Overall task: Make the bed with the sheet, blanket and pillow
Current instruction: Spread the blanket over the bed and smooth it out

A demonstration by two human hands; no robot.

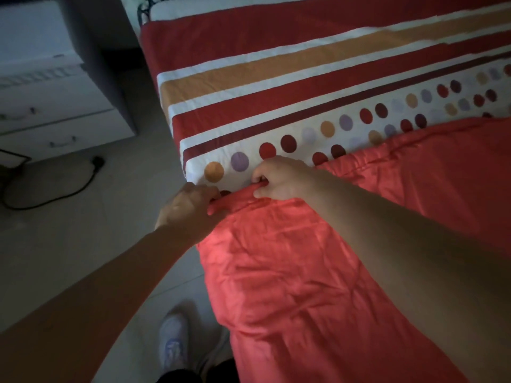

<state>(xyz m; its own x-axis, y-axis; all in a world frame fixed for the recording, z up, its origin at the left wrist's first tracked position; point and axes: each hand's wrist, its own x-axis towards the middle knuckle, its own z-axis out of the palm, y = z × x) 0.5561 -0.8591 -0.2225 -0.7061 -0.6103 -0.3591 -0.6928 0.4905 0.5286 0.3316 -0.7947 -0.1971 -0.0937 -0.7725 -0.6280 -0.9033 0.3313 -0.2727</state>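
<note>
A coral-red blanket (318, 272) covers the near part of the bed and hangs over its left side. Beyond it lies the sheet (276, 78), striped red, white and orange with a row of coloured dots. My left hand (185, 211) grips the blanket's top corner at the bed's left edge. My right hand (279, 178) pinches the same top hem a little further in, fingers curled round the fold. At the head of the bed a white edge with a dark pattern (154, 6) shows; I cannot tell whether it is the pillow.
A white chest of drawers (55, 106) stands on the floor to the left of the bed. A black cable with a plug (83, 178) lies on the tiled floor in front of it. My white shoe (174, 341) is beside the bed.
</note>
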